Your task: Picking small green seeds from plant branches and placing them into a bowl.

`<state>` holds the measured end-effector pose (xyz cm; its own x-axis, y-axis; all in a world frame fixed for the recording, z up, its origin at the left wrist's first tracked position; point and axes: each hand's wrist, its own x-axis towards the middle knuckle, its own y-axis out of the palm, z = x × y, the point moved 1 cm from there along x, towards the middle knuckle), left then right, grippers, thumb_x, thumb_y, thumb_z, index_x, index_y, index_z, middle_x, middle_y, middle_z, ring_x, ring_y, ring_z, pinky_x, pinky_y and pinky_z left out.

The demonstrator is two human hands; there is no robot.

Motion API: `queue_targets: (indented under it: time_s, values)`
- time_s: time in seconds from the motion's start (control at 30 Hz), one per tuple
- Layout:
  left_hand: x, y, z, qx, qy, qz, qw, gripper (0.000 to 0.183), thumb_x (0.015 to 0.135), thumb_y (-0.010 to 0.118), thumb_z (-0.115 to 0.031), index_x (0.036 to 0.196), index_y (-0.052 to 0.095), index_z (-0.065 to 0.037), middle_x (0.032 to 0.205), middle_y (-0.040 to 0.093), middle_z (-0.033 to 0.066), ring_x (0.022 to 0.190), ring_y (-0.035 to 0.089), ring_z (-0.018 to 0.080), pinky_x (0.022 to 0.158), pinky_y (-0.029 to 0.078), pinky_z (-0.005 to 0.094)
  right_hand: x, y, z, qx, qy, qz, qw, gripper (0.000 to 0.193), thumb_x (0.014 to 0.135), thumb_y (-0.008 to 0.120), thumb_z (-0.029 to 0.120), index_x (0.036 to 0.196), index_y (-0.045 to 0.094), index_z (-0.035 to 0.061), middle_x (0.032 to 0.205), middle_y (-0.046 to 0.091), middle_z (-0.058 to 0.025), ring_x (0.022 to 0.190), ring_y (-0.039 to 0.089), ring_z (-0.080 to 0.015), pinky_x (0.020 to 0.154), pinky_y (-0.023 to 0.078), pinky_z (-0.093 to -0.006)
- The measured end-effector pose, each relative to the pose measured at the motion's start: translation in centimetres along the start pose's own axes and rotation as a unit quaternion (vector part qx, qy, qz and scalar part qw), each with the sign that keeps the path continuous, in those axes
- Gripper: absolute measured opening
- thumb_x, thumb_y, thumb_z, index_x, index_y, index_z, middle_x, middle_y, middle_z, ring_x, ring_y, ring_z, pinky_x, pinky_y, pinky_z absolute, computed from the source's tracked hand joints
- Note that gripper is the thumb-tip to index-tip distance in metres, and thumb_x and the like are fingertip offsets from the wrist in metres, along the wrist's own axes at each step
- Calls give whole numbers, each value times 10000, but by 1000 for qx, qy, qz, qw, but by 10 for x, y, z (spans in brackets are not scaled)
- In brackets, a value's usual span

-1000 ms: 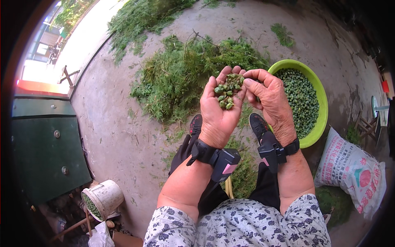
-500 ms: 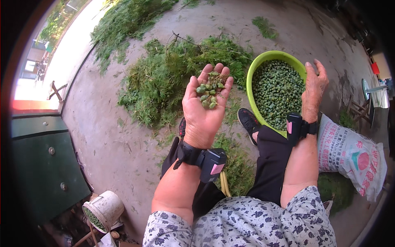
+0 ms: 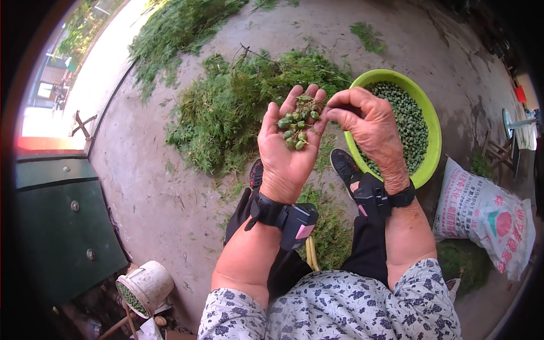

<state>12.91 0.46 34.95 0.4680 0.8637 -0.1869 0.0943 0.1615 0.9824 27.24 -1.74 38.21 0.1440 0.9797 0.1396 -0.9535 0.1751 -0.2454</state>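
Observation:
My left hand is palm up, fingers stretched, holding a small heap of green seed cones with bits of dry brown sprig among them. Thumb and forefinger of my right hand are pinched together at the edge of that palm, beside the cones. Whatever is between those fingertips is too small to make out. Behind my right hand stands a yellow-green basin full of similar small green cones. The hand and wrist cover part of its left side.
Cut evergreen branches lie on the concrete floor ahead, with another pile farther off. A printed white sack rests at the right. At the lower left, a white bucket lies tipped near a dark green cabinet.
My right hand has moved left from the basin's far right rim to my left palm, its fingers closing into a pinch. The left hand still holds the cones and has barely shifted.

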Motion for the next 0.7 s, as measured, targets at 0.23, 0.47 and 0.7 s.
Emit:
queue_targets:
  time_s: [0.23, 0.47, 0.7]
  values:
    - [1, 2, 1, 0, 5, -9, 1000, 492, 946, 348, -338, 1297, 360, 6, 1319, 410, 191, 1216, 407, 295, 1047, 307, 424, -1, 18, 4, -84, -41, 26, 995, 183, 707, 678, 26, 870, 600, 2, 801, 587, -59, 701, 576, -141, 630, 474, -260]
    - [-2, 3, -2, 23, 13, -2, 1000, 495, 947, 341, -343, 1300, 359, 3, 1326, 403, 185, 1230, 390, 283, 1049, 302, 427, 2, 11, 6, 403, 160, 68, 899, 169, 784, 577, -3, 952, 575, 8, 883, 572, -37, 712, 553, -91, 593, 445, -202]
    - [-1, 3, 1, 19, -5, 10, 1000, 503, 949, 330, -347, 1313, 347, -1, 1326, 408, 180, 1231, 387, 289, 1056, 293, 387, -2, 32, 7, -61, -72, 33, 995, 156, 733, 607, -30, 883, 614, 11, 824, 544, -54, 758, 547, -146, 681, 451, -264]
